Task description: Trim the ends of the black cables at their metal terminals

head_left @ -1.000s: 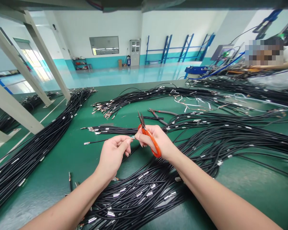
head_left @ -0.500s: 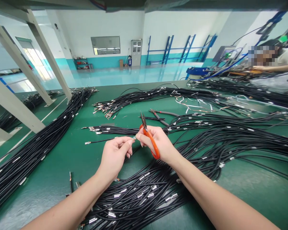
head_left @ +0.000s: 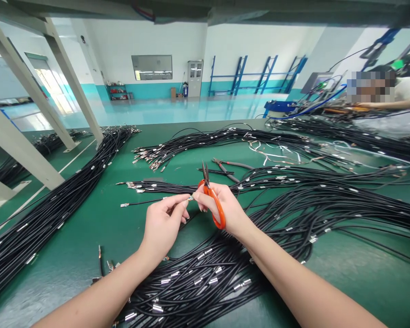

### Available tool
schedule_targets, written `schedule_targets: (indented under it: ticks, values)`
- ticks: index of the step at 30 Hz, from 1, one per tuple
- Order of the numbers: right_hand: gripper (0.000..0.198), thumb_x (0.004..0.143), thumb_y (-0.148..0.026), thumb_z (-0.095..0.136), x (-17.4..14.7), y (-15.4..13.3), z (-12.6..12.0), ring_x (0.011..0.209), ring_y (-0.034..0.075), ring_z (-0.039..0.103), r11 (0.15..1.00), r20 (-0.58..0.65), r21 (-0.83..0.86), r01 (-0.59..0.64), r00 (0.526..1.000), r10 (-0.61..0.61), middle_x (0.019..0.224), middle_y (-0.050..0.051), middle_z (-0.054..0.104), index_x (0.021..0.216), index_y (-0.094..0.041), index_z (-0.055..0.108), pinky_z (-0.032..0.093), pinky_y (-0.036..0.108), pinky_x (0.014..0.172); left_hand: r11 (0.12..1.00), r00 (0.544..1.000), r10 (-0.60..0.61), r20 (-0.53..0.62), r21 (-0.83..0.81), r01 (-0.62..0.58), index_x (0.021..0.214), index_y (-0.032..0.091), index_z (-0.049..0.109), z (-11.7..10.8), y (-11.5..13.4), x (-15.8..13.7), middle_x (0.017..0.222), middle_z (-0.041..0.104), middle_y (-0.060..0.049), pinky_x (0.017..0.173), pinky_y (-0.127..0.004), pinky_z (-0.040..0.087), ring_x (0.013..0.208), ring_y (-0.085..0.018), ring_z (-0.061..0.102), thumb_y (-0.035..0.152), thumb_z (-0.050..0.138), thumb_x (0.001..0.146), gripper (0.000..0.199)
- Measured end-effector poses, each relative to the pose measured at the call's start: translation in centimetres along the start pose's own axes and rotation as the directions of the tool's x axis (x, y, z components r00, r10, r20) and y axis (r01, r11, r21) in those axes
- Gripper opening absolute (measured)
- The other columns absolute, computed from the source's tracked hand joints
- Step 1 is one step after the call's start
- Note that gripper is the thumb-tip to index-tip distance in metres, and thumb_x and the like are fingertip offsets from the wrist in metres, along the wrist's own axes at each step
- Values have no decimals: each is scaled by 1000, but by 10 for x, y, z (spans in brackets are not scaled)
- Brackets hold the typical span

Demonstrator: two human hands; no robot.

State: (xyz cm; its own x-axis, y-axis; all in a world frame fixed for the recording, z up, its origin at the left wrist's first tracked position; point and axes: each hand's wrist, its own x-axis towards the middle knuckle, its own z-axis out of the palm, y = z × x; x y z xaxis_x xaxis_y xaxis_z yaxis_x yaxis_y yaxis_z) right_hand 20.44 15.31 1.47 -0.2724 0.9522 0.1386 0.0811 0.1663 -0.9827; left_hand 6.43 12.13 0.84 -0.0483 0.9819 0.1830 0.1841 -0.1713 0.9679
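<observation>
In the middle of the view, my left hand [head_left: 164, 224] pinches the small metal end of a cable [head_left: 191, 197] between thumb and forefinger. My right hand [head_left: 227, 205] meets it there, its thumb and fingertips closed at the same cable end. Orange-handled scissors [head_left: 220, 210] hang in my right hand, with the blades pointing up and away, apart from the cable. Most of the cable end is hidden by my fingertips. Just left of my hands lies a single black cable [head_left: 140, 202] with a silvery terminal. Below my forearms spreads a large bundle of black cables [head_left: 191, 269] with metal ferrules.
Cutting pliers [head_left: 230, 169] lie beyond my right hand. More cable bundles run along the left [head_left: 78, 191] and across the back [head_left: 222, 133] of the green table [head_left: 123, 237]. Pale frame posts [head_left: 73, 86] stand at the left. At the far right a co-worker [head_left: 408, 93] leans over cables.
Both hands stay together at the cable end, with only slight finger movement. The scissors remain in my right hand. The whole view has shifted slightly.
</observation>
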Motion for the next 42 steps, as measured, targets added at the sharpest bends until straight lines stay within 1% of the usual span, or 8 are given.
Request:
schedule_targets:
  ticks: [6,12,19,25,29,32,35,42]
  values:
    - [18,73,-31,56,0,0,1,50,9,41,999,-11,-27,31,999,-32,52,-4,48,63,-17,49,34,22,51,1000,1000,-12,-16,-5,12,83,13,67,0,-2,2,57,61,0,54,-23,46,49,-11,54,21,56,74,17]
    - [22,76,-35,55,1,-1,1,53,10,43,997,-10,-53,51,999,-52,56,-2,50,64,-16,51,36,22,54,977,986,158,-48,153,-149,73,16,67,-6,1,7,78,65,-4,67,-25,45,73,-16,58,15,56,72,11]
    - [19,69,-33,60,11,11,-6,67,18,56,951,-128,-310,-14,991,-27,73,6,63,78,-15,60,45,31,67,976,998,54,-30,213,-46,121,20,45,-32,-2,17,75,55,0,56,-24,43,52,-10,50,12,46,74,47]
    - [7,68,-26,56,11,25,-2,65,19,58,836,7,-532,135,988,-155,70,5,65,70,-19,60,45,29,63,653,984,167,54,742,-152,100,21,60,-64,-20,0,119,45,-10,85,-41,38,106,-26,44,1,44,65,43]
    - [7,69,-22,53,8,25,2,59,17,56,779,161,-592,204,978,-134,65,3,62,64,-19,57,43,26,57,428,952,68,300,853,-299,90,19,64,-67,-16,-23,94,59,-9,83,-44,36,93,-25,51,-4,34,68,44]
    - [7,69,-21,53,7,23,1,57,16,55,781,224,-585,218,969,-103,63,3,62,62,-19,55,42,26,55,416,923,-71,379,852,-318,86,17,65,-63,-4,-37,80,60,-8,71,-37,40,73,-21,54,-4,31,69,44]
    - [9,69,-22,55,6,21,-2,57,16,54,788,261,-576,217,962,-75,62,2,61,60,-19,54,41,26,54,463,925,-73,372,835,-299,79,19,66,-61,4,-36,84,58,-7,70,-34,40,78,-21,53,3,33,75,37]
    - [9,70,-22,53,6,19,-3,60,14,52,765,278,-620,173,960,8,63,1,60,62,-17,52,39,24,56,338,994,-31,103,937,-87,102,19,59,-90,-17,17,105,56,-10,82,-37,36,101,-25,46,14,47,78,27]
